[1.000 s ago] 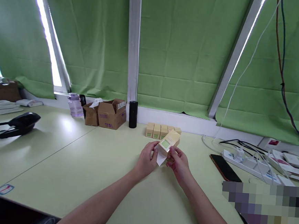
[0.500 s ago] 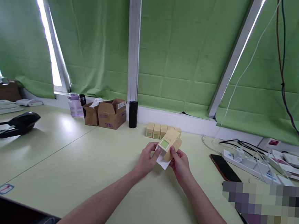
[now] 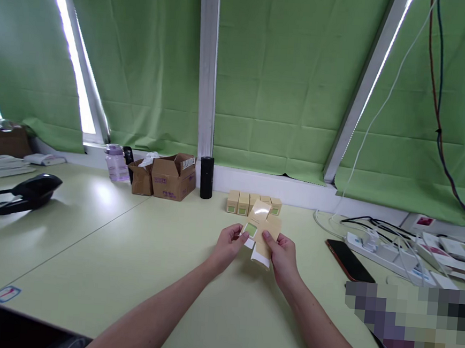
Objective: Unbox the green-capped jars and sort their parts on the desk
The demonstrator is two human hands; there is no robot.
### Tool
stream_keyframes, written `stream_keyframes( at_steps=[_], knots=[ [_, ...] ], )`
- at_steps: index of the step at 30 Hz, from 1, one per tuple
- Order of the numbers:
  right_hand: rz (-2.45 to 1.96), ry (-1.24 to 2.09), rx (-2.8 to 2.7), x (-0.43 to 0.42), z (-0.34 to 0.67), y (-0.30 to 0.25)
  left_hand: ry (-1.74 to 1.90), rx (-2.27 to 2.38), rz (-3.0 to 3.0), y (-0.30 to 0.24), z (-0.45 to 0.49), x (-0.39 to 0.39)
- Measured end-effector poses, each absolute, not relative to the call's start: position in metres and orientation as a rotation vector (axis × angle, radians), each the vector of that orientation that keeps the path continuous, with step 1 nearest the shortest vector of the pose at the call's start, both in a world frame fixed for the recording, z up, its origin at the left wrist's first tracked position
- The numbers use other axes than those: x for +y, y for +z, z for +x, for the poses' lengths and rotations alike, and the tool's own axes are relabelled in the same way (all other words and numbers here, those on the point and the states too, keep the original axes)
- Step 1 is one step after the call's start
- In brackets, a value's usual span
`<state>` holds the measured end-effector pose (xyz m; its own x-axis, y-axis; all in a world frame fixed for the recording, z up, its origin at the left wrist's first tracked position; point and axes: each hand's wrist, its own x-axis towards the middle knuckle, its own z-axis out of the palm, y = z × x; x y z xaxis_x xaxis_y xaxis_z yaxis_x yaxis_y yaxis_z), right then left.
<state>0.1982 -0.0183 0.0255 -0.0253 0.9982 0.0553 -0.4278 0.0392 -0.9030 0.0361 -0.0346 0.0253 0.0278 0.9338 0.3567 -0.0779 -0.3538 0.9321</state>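
Observation:
Between my two hands is a small tan cardboard box (image 3: 263,231) with a green window-like patch on one face, white inner flaps and its end flaps standing out. My left hand (image 3: 229,249) pinches its left edge with thumb and fingers. My right hand (image 3: 283,256) grips the right panel, thumb on top and fingers behind. The box is held above the table, tilted, and looks partly flattened. Just behind it, a row of several similar small boxes (image 3: 243,203) stands along the back of the table.
Left of the row stand a black cylinder (image 3: 206,177), an open brown carton (image 3: 174,179) and a purple bottle (image 3: 116,163). On the right lie a phone (image 3: 349,261), a white power strip (image 3: 387,256) and tangled cables. A black device (image 3: 38,190) lies far left on the table (image 3: 101,249).
The box in my hands has turned and its panels have spread flatter, with the flaps now sticking out at top and bottom. Both hands stay in nearly the same place.

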Motion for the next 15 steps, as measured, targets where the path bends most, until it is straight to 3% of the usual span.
stream_keyframes(
  at_steps=[10,15],
  knots=[
    [-0.843,1.359,-1.014,-0.024,0.193,0.029,1.551,1.054,1.474,0.025,0.030,-0.026],
    [-0.848,1.422,-1.121,-0.024,0.189,0.023,1.987,1.221,1.895,0.035,0.019,-0.025]
  ],
)
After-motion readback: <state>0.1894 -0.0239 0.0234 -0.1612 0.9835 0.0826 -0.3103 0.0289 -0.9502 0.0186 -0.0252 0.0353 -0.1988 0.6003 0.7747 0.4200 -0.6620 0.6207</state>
